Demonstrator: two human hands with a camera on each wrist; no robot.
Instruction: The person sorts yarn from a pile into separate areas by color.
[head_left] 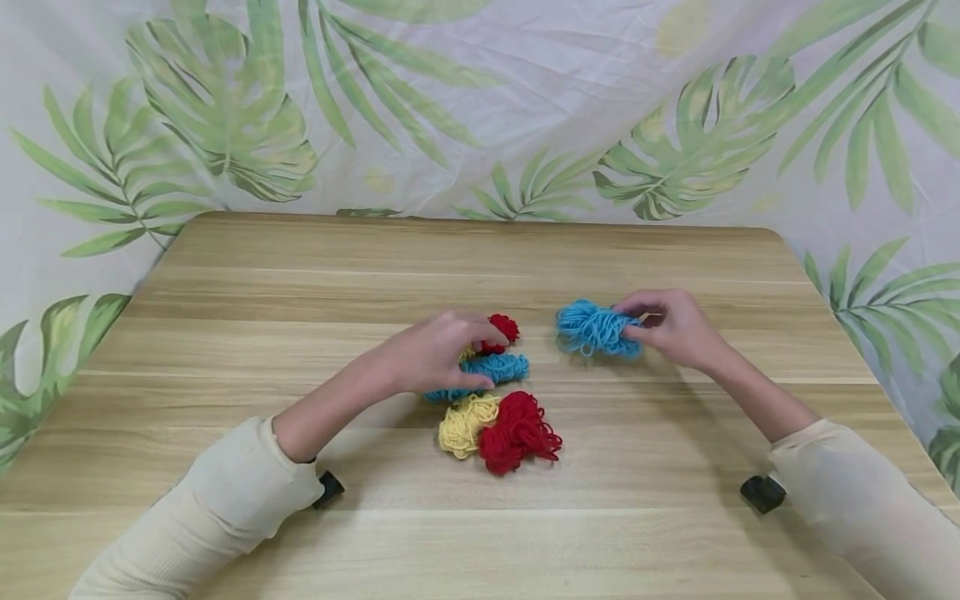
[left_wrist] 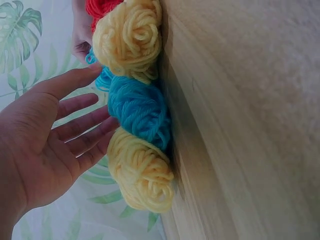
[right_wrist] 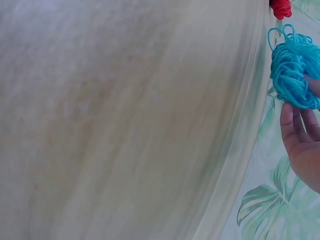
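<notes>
In the head view my right hand pinches the right end of a loose blue yarn bundle; the right wrist view shows thumb and fingers on that bundle too. My left hand reaches over the other yarn with its fingers extended and apart. Beneath it lies a second blue yarn bundle. Behind that are a red bundle and a yellow one, mostly hidden by the hand in the head view. Nearer me, another yellow bundle touches a larger red bundle.
The bundles lie mid-way on a wood-grain table. A leaf-patterned cloth hangs behind its far edge. Small black pieces show at both sleeve cuffs.
</notes>
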